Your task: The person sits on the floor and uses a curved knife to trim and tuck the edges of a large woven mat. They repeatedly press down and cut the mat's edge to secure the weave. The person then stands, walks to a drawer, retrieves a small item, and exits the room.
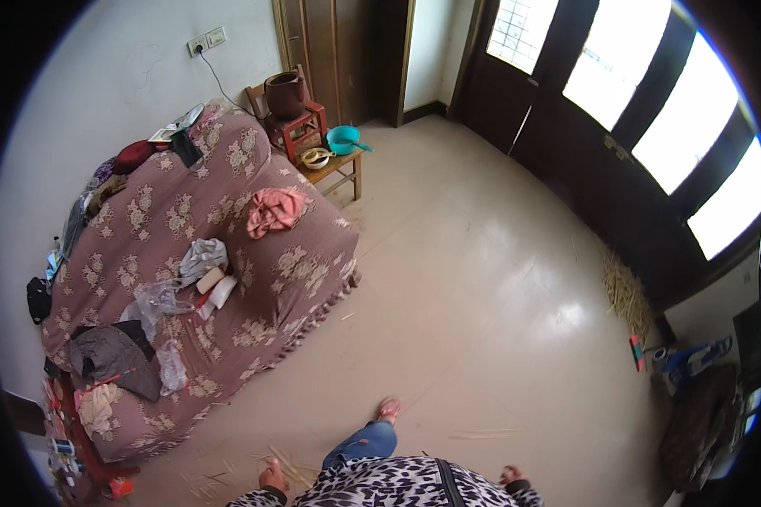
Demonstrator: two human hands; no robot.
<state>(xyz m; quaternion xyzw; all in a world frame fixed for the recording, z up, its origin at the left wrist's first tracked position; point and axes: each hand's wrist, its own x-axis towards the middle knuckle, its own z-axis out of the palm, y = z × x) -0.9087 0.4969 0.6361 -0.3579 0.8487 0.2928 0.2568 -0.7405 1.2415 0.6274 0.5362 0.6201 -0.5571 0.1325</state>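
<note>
Low in the view, my left hand [273, 477] hangs beside my body with its fingers loosely apart and nothing seen in it. Thin straw-coloured strips [292, 463] lie on the floor under and around that hand. On the other side, my right hand [511, 476] hangs half seen at the edge of my sleeve. Its fingers are loosely bent, and no object shows in them. Neither hand touches anything. Between them are my leopard-patterned jacket [389, 483], one blue-jeaned leg [365, 443] and a reddish shoe [389, 408] on the floor.
A sofa under a floral cover [249, 334] stands left, strewn with clothes and plastic bags. Behind it, a chair [353, 173] bears a red stool, a brown pot [286, 95] and a turquoise basin [343, 138]. Dark glazed doors [558, 139] and a straw bundle [624, 291] are right.
</note>
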